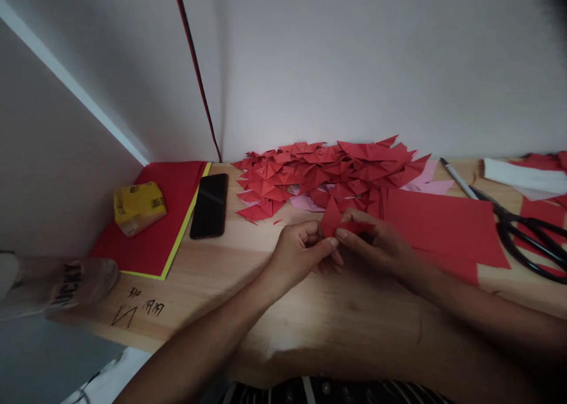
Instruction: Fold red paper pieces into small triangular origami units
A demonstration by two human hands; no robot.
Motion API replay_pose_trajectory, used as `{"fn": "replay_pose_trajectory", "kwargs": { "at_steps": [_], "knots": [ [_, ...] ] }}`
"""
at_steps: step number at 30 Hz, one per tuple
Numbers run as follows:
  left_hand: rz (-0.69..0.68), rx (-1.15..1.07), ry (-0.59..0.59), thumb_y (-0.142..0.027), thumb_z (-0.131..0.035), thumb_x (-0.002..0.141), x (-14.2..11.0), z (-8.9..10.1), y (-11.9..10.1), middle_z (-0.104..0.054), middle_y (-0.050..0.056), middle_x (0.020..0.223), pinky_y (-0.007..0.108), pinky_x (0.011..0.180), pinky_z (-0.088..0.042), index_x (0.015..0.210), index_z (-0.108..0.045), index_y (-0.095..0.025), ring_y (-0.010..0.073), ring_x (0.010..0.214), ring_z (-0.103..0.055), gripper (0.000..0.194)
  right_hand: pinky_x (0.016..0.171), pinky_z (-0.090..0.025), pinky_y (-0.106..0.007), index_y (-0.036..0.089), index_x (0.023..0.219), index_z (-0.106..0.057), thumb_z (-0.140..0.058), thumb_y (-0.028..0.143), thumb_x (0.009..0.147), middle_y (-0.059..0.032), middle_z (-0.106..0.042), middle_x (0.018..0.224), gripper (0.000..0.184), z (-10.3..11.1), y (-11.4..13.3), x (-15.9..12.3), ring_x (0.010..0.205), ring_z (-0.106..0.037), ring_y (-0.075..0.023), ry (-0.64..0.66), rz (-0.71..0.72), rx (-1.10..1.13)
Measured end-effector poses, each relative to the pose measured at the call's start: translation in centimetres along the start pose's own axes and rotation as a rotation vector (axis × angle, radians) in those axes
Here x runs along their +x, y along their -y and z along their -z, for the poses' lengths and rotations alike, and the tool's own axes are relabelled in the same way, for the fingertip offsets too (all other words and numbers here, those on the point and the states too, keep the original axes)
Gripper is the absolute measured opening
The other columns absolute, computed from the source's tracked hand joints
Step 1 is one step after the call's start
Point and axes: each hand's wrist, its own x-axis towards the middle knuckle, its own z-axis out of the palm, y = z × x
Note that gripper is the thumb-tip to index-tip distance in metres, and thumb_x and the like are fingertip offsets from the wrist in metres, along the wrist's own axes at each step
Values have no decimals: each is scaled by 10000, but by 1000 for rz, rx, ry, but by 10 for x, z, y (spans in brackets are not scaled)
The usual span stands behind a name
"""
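Note:
Between my two hands is a small piece of folded red paper (331, 216), with a pointed flap standing up. My left hand (305, 244) pinches its left side between thumb and fingers. On the other side my right hand (367, 238) grips it, thumb in front, close to the left thumb. Just behind the hands lies a heap of folded red paper pieces (319, 168), with some pink paper among them. To the right of my right hand is a stack of flat red paper sheets (443, 224).
Black-handled scissors (531, 230) and a pen (458, 178) lie right, near a white strip (525, 175) and red scraps. Left are a phone (209, 206), red and yellow sheets (150, 256) bearing a yellow packet (139, 207), and a clear bottle (88, 280). A wall (354, 55) stands behind.

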Motion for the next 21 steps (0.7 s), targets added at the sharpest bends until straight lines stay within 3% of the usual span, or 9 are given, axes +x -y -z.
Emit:
{"fn": "replay_pose_trajectory", "kwargs": {
  "at_steps": [4, 10, 13, 15, 17, 19, 21],
  "knots": [
    [10, -47, 27, -435, -716, 769, 0, -2, 2, -682, 37, 654, 208, 489, -515, 856, -584, -118, 133, 537, -658, 354, 595, -455, -283, 212, 767, -568, -567, 419, 915, -7, -598, 698, 255, -2, 1, 0, 636, -548, -145, -65, -31, -11],
    [-103, -68, -29, -338, -691, 807, 2, -2, 9, -715, 69, 806, 274, 620, -565, 1015, -540, -133, 168, 670, -701, 328, 634, -507, -299, 220, 890, -620, -644, 444, 844, -32, -680, 808, 230, -7, -4, -2, 727, -623, -177, -208, -94, 59],
    [-235, 107, -102, -221, -636, 841, 1, 1, 8, -714, 67, 943, 279, 699, -556, 1213, -469, -184, 159, 784, -695, 410, 660, -507, -303, 217, 887, -626, -658, 447, 833, -37, -685, 837, 238, -4, 0, -2, 760, -628, -182, -201, -136, 75],
    [-410, 276, -174, -132, -593, 838, 0, 5, 3, -680, 69, 1109, 306, 790, -549, 1368, -371, -257, 161, 914, -674, 588, 642, -495, -292, 220, 889, -622, -667, 453, 824, -34, -682, 843, 246, -1, 2, -1, 751, -623, -174, -199, -180, 118],
    [-600, 478, -233, -81, -594, 806, 1, 10, -4, -562, 83, 1337, 356, 933, -511, 1387, -397, -299, 199, 1163, -581, 651, 581, -468, -270, 222, 864, -606, -668, 465, 823, -20, -664, 779, 254, 2, 4, 0, 681, -602, -153, -180, -234, 189],
    [-642, 690, -197, -73, -593, 819, 3, 17, -11, -451, 86, 1460, 424, 1063, -422, 1297, -521, -280, 238, 1339, -435, 526, 520, -429, -248, 219, 826, -584, -654, 486, 834, -3, -632, 689, 276, 2, 4, 1, 597, -567, -129, -122, -280, 265],
    [-655, 789, -127, -91, -616, 831, 5, 22, -15, -434, 89, 1479, 464, 1105, -369, 1127, -633, -242, 254, 1357, -417, 333, 493, -405, -237, 213, 805, -571, -641, 498, 846, -4, -629, 661, 297, 0, 3, 0, 562, -551, -116, -48, -289, 317]
  ]
}}
